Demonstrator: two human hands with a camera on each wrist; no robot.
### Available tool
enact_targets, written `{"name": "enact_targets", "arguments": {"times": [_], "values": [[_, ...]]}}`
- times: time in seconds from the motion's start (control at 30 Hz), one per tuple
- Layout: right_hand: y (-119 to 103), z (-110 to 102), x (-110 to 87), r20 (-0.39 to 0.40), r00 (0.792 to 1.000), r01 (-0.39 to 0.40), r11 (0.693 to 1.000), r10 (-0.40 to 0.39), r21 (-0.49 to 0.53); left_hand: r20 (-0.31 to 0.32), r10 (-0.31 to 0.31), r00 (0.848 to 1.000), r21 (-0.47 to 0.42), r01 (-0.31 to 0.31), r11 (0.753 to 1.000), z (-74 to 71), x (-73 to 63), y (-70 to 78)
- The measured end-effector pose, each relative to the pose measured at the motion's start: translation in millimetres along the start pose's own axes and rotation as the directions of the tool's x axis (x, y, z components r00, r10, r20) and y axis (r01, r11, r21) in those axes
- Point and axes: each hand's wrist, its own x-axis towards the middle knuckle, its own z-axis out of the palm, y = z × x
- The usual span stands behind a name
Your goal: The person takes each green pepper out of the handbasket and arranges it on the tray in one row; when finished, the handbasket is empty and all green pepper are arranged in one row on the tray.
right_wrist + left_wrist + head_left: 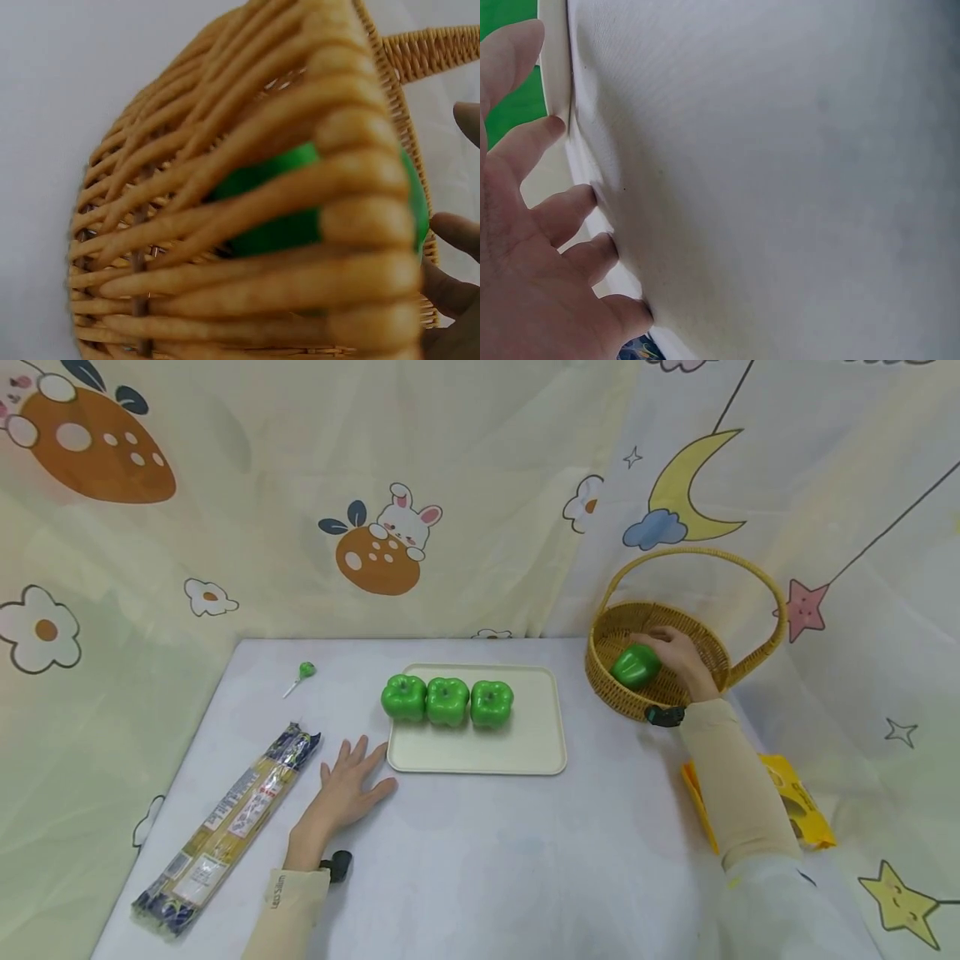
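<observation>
In the head view, three green bell peppers (447, 702) stand in a row on a cream tray (480, 756), the leftmost reaching past its left edge. My left hand (341, 795) rests on the table with fingers spread, a fingertip right at the tray's left edge. My right hand (678, 658) reaches inside a wicker basket (618, 702). Its fingers lie loosely at the upper side of another green bell pepper (636, 667) there. Through the weave, the right wrist view shows that pepper (277, 232), with spread fingers (456, 232) beside it.
Left of my left hand lies a long packet of dry noodles (232, 827). A green lollipop (306, 671) is near the table's back left. Yellow packaging (798, 802) sits partly hidden under my right forearm. The basket's tall handle (693, 552) arches behind my right hand.
</observation>
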Motion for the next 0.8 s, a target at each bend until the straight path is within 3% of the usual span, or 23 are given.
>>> {"name": "enact_targets", "arguments": {"times": [0.3, 0.8], "values": [[2, -2, 5.3, 0.071, 0.997, -0.02, 0.997, 0.025, -0.072, -0.007, 0.004, 1.0, 0.002, -0.004, 1.0, 1.9, -0.2, -2.6], [11, -2, 15.6, 0.154, 0.988, 0.024, 0.985, 0.003, -0.17, -0.009, 0.002, 1.0, -0.013, -0.003, 1.0, 1.9, -1.3, -0.8]]}}
